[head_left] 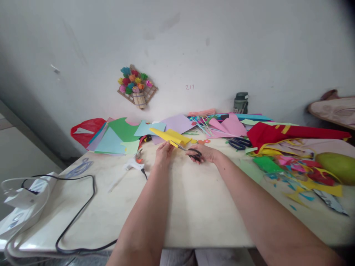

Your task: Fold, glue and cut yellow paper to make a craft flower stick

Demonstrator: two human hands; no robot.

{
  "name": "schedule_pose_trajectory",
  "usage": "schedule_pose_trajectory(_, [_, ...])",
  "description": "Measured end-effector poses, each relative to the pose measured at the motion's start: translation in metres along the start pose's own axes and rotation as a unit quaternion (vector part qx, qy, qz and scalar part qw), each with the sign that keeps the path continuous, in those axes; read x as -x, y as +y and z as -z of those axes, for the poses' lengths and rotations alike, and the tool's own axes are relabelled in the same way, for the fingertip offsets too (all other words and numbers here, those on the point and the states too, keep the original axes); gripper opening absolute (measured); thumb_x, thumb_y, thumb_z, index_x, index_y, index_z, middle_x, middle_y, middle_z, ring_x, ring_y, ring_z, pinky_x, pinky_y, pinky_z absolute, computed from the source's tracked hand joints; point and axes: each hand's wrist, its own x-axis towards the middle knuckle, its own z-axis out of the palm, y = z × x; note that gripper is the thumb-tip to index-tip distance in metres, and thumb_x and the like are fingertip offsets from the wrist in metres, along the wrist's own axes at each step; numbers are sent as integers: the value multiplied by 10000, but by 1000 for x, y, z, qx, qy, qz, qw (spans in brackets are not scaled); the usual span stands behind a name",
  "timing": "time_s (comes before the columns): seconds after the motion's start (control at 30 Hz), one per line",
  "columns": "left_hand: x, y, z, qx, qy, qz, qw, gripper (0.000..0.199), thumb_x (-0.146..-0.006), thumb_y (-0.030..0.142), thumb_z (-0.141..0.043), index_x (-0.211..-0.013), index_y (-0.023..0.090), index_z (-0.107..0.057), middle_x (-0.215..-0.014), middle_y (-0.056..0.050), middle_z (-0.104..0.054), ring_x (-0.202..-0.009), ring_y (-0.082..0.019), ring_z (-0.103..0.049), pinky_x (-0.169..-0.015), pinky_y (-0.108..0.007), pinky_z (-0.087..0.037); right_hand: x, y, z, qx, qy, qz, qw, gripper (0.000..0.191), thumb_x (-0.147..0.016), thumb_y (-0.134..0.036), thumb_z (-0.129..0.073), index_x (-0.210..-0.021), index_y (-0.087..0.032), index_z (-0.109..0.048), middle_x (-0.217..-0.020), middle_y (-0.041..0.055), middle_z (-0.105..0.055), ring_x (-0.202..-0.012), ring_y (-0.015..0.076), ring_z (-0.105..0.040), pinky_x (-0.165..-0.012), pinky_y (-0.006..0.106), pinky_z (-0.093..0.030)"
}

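Observation:
My left hand (164, 152) pinches the near edge of a yellow sheet of paper (174, 136), which is curled and lifted above the table. In my right hand (203, 153) is a pair of black-handled scissors (195, 155), with my fingers through the loops. The metal blades point left and reach the paper's edge close to my left fingertips. How far the blades are parted is too small to tell. Just beyond the paper lie small flower-shaped cutouts (206, 141) in orange and yellow.
A white glue gun (134, 164) with a black cord lies left of my forearm, near a power strip (24, 207). Coloured sheets (122, 129) line the wall side. Dark-handled scissors (239, 143), red cloth (266, 135), paper scraps (299, 177) and a green fruit (337, 167) lie at right.

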Motion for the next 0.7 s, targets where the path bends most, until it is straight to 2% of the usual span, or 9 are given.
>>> schedule_pose_trajectory(0.7, [-1,-2,2,-21,-6,-2,1000,47,-656,138,-640,-687,122,-609,-714,-38,-655,-704,-131,-619,-806,-302,-450,-3,-1,-7,-10,25,2,1000,329,-700,-447,-581,-738,-130,-503,-501,-33,-533,-314,38,-445,-233,135,-191])
